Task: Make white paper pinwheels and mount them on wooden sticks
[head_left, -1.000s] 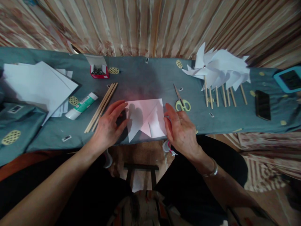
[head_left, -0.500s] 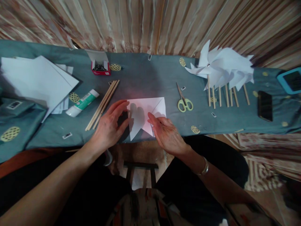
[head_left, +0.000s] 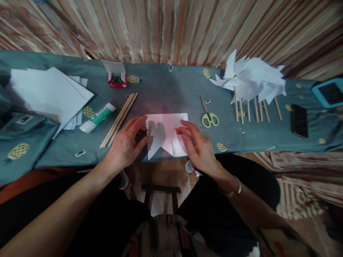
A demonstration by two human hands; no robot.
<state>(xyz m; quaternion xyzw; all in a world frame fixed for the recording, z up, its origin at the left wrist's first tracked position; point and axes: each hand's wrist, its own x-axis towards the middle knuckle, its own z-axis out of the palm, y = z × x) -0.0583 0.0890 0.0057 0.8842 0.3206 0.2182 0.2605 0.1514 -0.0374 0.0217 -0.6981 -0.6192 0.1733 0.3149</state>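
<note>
A cut sheet of white paper (head_left: 167, 125) lies at the table's front edge, with a notch in its near side and slits toward its corners. My left hand (head_left: 127, 142) is at its left edge, fingers apart and curved, the tips by the paper's side. Over the right part of the sheet is my right hand (head_left: 199, 146), its fingers spread and loosely bent, holding nothing. Green-handled scissors (head_left: 209, 116) lie to the right of the paper. Wooden sticks (head_left: 120, 117) rest just beyond my left hand.
At left are a stack of white paper (head_left: 48, 92) and a glue stick (head_left: 98, 117). A red box of small pins (head_left: 117, 80) stands behind the sticks. Paper pinwheels (head_left: 249, 80) on sticks, a black phone (head_left: 299, 120) and a blue-framed device (head_left: 329, 92) lie at right.
My right hand has shifted right and its fingers have spread, uncovering the sheet's lower right part. My left hand stays at the paper's left edge. The view has shifted slightly.
</note>
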